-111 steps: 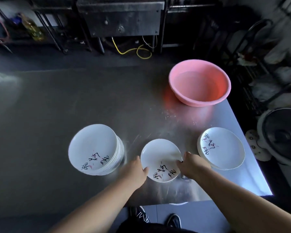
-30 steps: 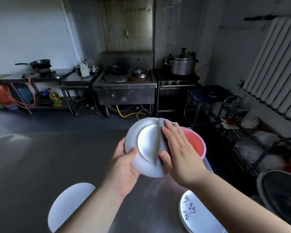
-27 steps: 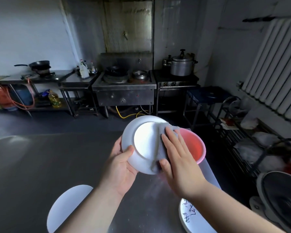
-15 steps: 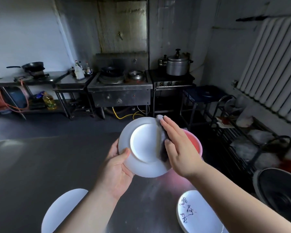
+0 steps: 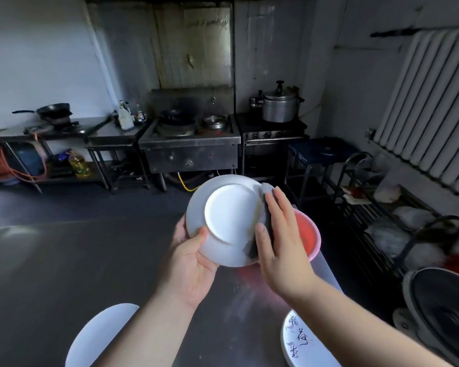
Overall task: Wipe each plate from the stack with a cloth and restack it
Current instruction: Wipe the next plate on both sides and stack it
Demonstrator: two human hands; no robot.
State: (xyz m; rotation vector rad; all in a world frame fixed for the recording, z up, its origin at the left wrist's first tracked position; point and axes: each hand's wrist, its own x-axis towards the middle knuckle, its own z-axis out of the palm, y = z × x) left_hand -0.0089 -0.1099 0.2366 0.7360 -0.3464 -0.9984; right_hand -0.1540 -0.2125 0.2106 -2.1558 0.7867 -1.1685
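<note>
1. Up above the surface (image 5: 64,260), roughly over its right half, the plate (image 5: 228,221) is being held in the air, tilted with its underside facing the camera.
2. Left hand (image 5: 194,260) is gripping the plate's lower-left rim, thumb on the back, fingers wrapping round behind it.
3. Right hand (image 5: 278,239) is pressing a grey cloth (image 5: 263,221) flat against the right side of the plate, fingers mostly straight, thumb tucked at the cloth's lower end.
4. Handling-wise: I'm guessing it's stiff and glazed, light enough for one hand, but slick if it's damp and it'd chip or shatter if dropped. The rim is the spot to grab, opposite wherever the cloth is pushing.
5. Cloth is looking soft and floppy, so it's needing a flat palm to keep it in place.
6. Near the front edge of the surface, a white stack (image 5: 101,337) is sitting on the left and a lettered stack (image 5: 300,343) on the right. A pink basin (image 5: 310,234) is sitting behind the hands, near the right edge.
</note>
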